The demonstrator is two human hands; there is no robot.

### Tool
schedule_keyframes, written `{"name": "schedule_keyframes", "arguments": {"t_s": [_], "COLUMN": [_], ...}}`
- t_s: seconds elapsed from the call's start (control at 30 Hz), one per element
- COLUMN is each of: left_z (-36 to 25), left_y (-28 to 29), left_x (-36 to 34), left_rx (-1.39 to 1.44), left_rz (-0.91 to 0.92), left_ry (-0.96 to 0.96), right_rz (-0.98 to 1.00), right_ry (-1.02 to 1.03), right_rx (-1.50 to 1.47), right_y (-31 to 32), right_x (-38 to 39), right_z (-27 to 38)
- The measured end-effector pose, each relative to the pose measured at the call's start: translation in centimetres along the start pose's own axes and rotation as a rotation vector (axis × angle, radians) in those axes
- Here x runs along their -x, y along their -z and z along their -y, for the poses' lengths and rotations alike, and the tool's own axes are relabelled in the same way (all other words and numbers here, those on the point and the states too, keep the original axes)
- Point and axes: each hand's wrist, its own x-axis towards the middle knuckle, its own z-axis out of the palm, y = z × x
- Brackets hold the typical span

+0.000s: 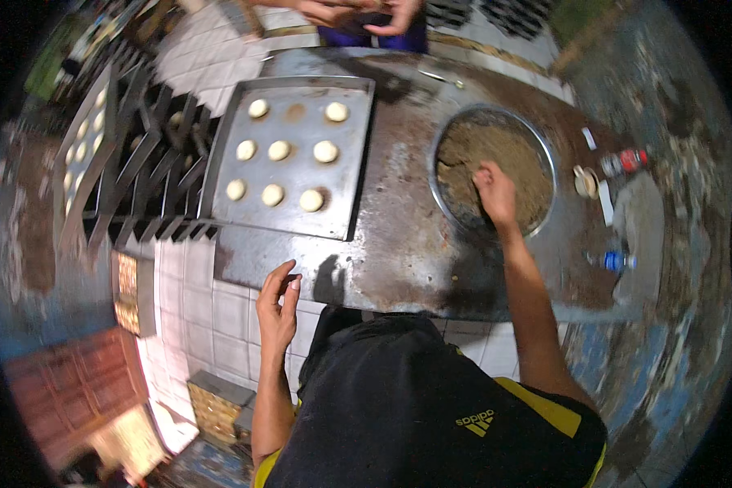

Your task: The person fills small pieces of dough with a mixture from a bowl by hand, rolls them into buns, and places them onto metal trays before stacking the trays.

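My right hand is inside a wide round metal bowl at the right of the table. Its fingers are curled together over a brown, crumbly mass that fills the bowl; whatever they pinch is hidden. My left hand hovers at the table's near edge, fingers and thumb apart, with nothing visible between them. Beyond it lies a square metal baking tray carrying several pale round dough balls in loose rows. A brown stain marks the far row, between two balls.
Another person's hands show past the far edge of the worn metal table. A dark rack with another tray stands at left. On the right are a red-labelled bottle, a cup and a blue-labelled bottle.
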Motion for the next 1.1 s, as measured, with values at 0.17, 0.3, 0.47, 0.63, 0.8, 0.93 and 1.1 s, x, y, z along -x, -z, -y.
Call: {"name": "schedule_keyframes", "arguments": {"t_s": [0.17, 0.3, 0.47, 0.63, 0.8, 0.93, 1.1], "left_z": [1.1, 1.3, 3.0, 8.5, 14.1, 17.1, 22.2], "left_y": [0.7, 2.5, 6.7, 13.2, 19.8, 23.2, 22.9], "left_x": [0.8, -1.0, -3.8, -4.6, -5.8, -8.5, -17.2], "left_rx": [0.065, 0.033, 0.01, 0.036, 0.009, 0.06, 0.077], "left_rz": [-0.12, -0.049, -0.04, -0.124, -0.161, -0.136, -0.371], "left_ry": [0.031, -0.003, -0.02, 0.049, 0.169, 0.215, 0.185], "right_rz": [0.214, 0.444, 0.409, 0.311, 0.359, 0.23, -0.079], "right_ry": [-0.327, -0.235, -0.129, 0.031, 0.157, -0.162, -0.141], "right_rx": [-0.837, -0.95, -0.678, -0.268, 0.048, -0.532, 0.028], "right_y": [-2.3, -9.6, -20.4, -28.7, -34.0, -31.0, -24.1], "right_x": [2.1, 1.6, -0.6, -3.5, -3.6, -0.9, 4.4], "right_z": [8.2, 17.6, 23.8, 26.7, 25.3, 25.9, 22.6]}}
